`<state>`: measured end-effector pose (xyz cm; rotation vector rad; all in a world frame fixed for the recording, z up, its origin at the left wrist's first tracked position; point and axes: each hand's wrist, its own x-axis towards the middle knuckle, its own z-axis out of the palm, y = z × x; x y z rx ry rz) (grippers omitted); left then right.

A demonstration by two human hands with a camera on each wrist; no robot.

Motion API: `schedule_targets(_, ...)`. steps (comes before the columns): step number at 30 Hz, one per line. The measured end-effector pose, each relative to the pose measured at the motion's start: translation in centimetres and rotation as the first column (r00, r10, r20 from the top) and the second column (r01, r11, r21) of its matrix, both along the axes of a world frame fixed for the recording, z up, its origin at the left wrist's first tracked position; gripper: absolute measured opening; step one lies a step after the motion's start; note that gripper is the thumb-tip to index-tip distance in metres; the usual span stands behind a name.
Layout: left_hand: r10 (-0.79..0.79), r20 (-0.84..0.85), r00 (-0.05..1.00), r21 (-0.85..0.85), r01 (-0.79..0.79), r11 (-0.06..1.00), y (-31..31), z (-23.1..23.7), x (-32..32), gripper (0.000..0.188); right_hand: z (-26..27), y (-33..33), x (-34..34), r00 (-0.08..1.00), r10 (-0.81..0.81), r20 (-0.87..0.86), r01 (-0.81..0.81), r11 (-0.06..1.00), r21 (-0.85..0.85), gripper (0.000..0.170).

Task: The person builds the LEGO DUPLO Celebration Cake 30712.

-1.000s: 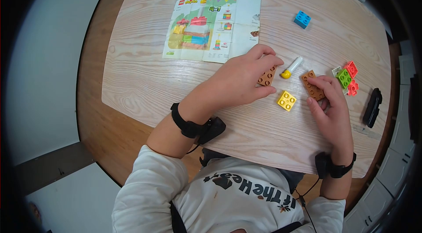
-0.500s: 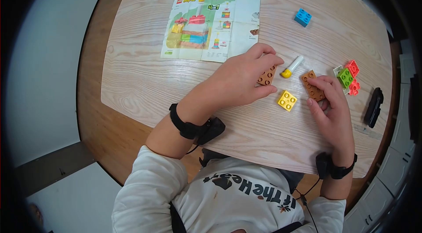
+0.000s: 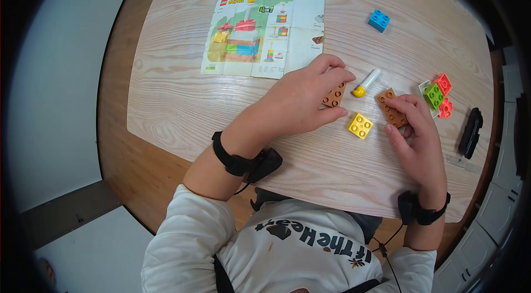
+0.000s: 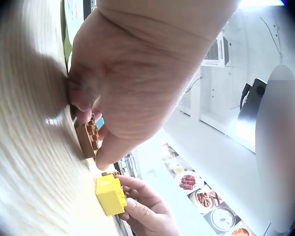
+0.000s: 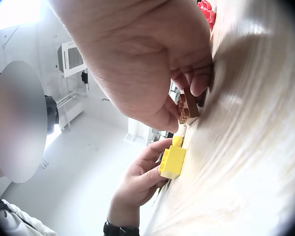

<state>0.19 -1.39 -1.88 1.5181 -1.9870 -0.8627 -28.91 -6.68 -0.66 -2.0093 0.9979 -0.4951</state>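
On the wooden table, my left hand (image 3: 301, 96) holds a brown toy brick (image 3: 334, 97) between thumb and fingers, its studs facing up. My right hand (image 3: 418, 135) grips a second brown brick (image 3: 389, 105) by its near end, with the index finger lying over its studs. Between the hands sits a square yellow brick (image 3: 360, 126). Just beyond it lies a white candle-shaped piece (image 3: 371, 78) with a yellow end. In the right wrist view, the right-hand brick (image 5: 189, 106) is at the table surface, partly covered by fingers.
A creased instruction sheet (image 3: 304, 16) lies at the back left. Farther back is a blue brick (image 3: 379, 20). Beyond the right hand, a green brick (image 3: 433, 96) sits among red pieces (image 3: 442, 83) and a white piece. A black object (image 3: 470, 133) lies near the right table edge.
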Motion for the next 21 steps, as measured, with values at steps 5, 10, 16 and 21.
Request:
schedule_targets(5,0.002,-0.008,1.0,-0.002,-0.002,1.0,-0.03,0.18,-0.02,0.057,0.13,-0.06,-0.12,1.0,-0.005,-0.002,0.005,1.0,0.031,0.043)
schedule_targets(10,0.002,-0.02,1.0,0.0,-0.002,1.0,0.02,0.01,0.05,0.057,0.13,0.06,-0.03,1.0,-0.009,0.001,0.009,0.999,0.034,0.043)
schedule_targets(16,-0.001,0.012,1.0,-0.017,0.001,1.0,0.05,0.03,-0.02,0.056,0.08,0.02,-0.04,1.0,0.0,0.002,0.0,1.0,0.015,0.043)
schedule_targets(21,0.004,-0.019,1.0,-0.001,-0.004,1.0,0.03,0.12,0.04,0.056,0.22,-0.04,-0.02,1.0,0.001,-0.001,0.0,1.0,0.027,0.043)
